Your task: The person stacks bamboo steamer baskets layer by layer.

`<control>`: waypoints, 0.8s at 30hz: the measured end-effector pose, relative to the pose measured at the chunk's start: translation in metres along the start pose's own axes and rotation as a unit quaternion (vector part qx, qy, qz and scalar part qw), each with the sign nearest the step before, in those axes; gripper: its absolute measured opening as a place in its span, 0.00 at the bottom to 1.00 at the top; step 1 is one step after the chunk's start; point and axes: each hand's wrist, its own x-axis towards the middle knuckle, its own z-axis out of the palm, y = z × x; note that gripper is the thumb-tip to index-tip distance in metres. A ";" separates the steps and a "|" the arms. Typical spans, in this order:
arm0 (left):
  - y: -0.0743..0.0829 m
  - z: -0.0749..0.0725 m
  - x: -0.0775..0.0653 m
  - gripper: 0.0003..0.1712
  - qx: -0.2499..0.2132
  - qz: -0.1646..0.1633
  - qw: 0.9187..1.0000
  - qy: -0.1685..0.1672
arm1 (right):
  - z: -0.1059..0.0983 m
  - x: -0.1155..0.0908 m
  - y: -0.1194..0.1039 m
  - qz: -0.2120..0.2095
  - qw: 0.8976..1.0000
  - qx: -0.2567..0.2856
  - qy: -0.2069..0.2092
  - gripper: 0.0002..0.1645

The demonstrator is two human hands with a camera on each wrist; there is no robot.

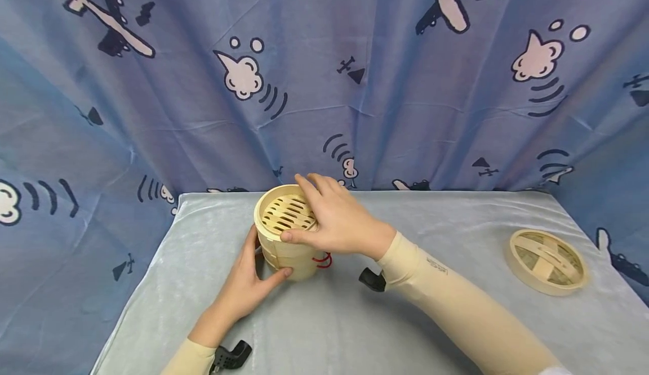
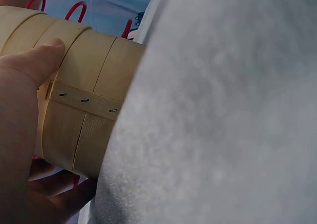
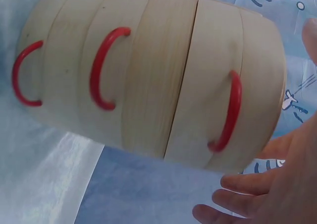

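A stack of bamboo steamer baskets [image 1: 298,259] stands on the cloth-covered table, its slatted rack [image 1: 286,214] facing up with no lid over it. Red loop handles [image 3: 99,68] run down one side, three of them in the right wrist view. My left hand [image 1: 245,288] grips the stack low on its left, thumb in front and fingers curled behind; staples [image 2: 84,100] fasten the band under it. Across the top, my right hand [image 1: 337,217] spans the upper basket's rim with fingers extended. In the right wrist view its thumb stands off from the rim.
A round bamboo steamer lid [image 1: 545,268] with a strap handle lies at the table's right. Behind the pale grey table cloth [image 1: 324,330] hangs a blue curtain [image 1: 314,110] printed with planes. A black wrist device [image 1: 372,279] sits under the right wrist.
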 end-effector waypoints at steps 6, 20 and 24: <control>0.002 -0.002 0.000 0.72 0.000 -0.002 1.000 0.000 | -0.008 -0.015 0.010 0.020 1.000 0.003 0.008 0.70; 0.002 -0.001 -0.002 0.71 0.006 0.002 1.000 0.006 | -0.009 -0.067 0.057 0.081 0.996 0.001 0.035 0.67; 0.002 -0.001 -0.001 0.71 0.006 0.002 1.000 0.005 | -0.005 -0.082 0.073 0.085 0.995 -0.011 0.056 0.65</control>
